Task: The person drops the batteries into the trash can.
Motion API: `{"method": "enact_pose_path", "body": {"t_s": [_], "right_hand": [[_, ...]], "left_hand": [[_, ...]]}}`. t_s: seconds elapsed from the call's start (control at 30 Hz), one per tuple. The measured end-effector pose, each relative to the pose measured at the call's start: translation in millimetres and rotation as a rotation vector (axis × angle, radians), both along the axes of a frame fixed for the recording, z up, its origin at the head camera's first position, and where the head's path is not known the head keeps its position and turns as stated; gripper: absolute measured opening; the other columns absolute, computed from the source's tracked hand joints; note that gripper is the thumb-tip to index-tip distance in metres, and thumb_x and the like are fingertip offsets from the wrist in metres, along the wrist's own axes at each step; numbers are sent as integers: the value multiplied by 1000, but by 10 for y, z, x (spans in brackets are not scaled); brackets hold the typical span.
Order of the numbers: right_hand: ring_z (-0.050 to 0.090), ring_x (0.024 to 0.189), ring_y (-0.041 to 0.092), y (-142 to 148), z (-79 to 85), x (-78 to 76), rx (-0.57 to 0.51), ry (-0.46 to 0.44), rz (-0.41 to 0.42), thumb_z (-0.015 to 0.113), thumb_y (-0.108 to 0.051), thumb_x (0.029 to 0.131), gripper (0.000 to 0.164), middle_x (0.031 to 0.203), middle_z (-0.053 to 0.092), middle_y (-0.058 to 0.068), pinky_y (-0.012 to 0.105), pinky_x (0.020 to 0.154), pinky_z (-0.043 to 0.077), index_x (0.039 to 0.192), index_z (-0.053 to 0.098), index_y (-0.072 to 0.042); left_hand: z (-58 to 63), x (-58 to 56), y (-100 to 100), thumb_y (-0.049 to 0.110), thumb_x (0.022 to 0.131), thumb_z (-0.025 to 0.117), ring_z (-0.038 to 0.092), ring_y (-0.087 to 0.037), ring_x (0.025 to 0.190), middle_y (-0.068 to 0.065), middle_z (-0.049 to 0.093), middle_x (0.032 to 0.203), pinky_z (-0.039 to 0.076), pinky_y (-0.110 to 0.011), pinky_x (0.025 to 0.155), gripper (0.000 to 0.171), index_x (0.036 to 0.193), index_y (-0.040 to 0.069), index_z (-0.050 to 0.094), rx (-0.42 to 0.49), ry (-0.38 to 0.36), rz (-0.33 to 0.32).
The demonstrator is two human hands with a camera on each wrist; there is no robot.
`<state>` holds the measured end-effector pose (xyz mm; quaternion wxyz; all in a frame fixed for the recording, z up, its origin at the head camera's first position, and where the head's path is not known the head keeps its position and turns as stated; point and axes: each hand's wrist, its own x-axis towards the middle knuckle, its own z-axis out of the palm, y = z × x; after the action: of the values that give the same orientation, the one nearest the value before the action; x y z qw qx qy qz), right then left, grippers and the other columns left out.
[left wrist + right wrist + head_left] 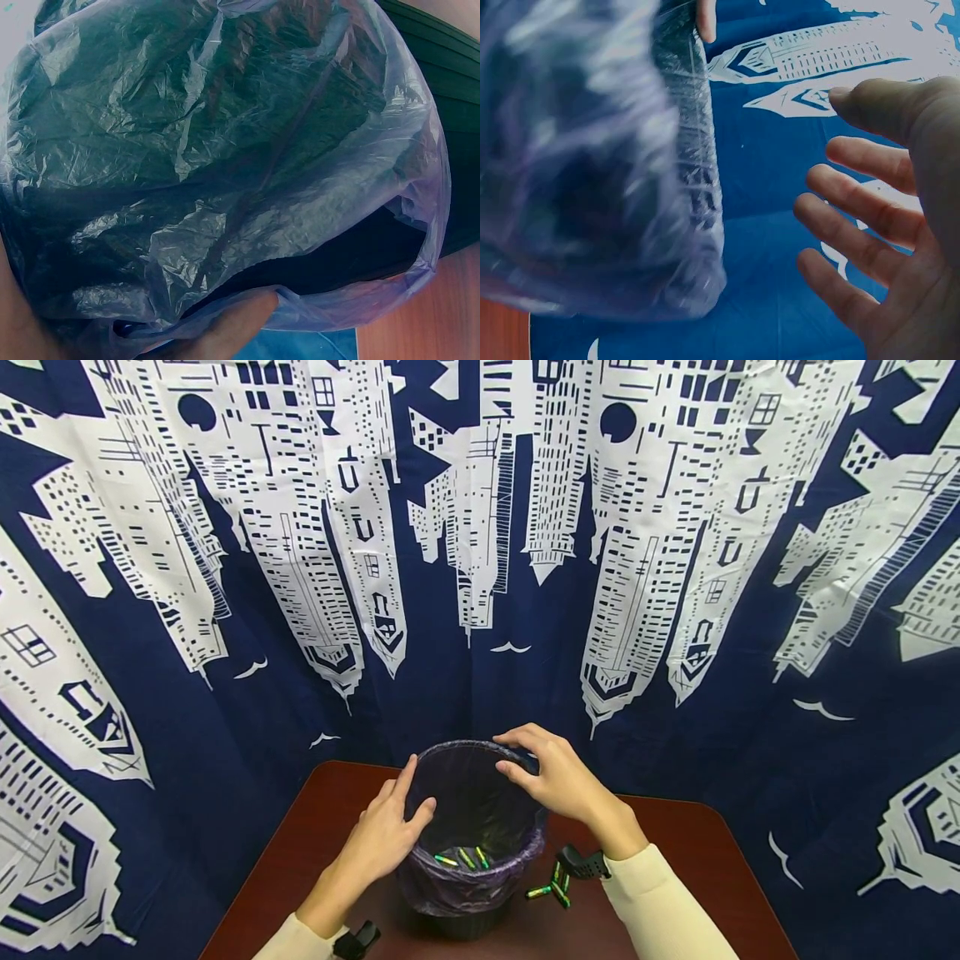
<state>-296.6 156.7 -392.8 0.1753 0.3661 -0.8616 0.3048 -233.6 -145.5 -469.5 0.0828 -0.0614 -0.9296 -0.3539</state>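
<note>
A dark waste bin (461, 928) stands on the table with a thin purplish bin liner (480, 893) folded over its rim. Inside lie several small green-and-gold cylinders (467, 858) that look like batteries. At the bin's left rim is my left hand (382, 831), its fingers extended along the outside and its thumb toward the opening. The left wrist view shows a finger (244, 322) at the liner's edge (322, 307). My right hand (558, 777) hovers by the far right rim. In the right wrist view its fingers (862, 232) are spread, apart from the liner (697, 247).
More green-and-gold cylinders (558, 889) lie on the red-brown table (675, 877) right of the bin, below the right wrist. A dark blue curtain (472, 693) with white printed buildings hangs behind and at both sides. Each wrist wears a black strap device (581, 862).
</note>
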Motion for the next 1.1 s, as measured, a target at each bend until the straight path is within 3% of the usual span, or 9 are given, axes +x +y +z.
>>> {"method": "enact_pose_path", "body": {"t_s": [0.37,0.8,1.1], "right_hand": [[80,131,27,285,-240,63,-32,18,-80,85,-17,108,33,136,83,4,57,112,65,139,82,-6],[85,116,27,531,-496,122,-76,7,-123,86,-12,106,33,134,83,4,58,103,69,138,82,-9],[84,110,21,704,-788,160,-74,-25,-182,86,-12,106,32,129,84,0,55,105,65,138,83,-10]], "left_hand": [[-13,-5,3,49,115,66,72,-53,142,-27,57,171,57,-81,114,86,188,23,27,-3,-14,-1],[-16,-2,-2,48,115,67,71,-53,143,-27,57,171,58,-79,116,86,188,23,27,6,-14,4],[-9,5,-5,49,115,66,72,-54,142,-27,57,170,58,-78,116,86,188,24,26,6,-19,1]]}}
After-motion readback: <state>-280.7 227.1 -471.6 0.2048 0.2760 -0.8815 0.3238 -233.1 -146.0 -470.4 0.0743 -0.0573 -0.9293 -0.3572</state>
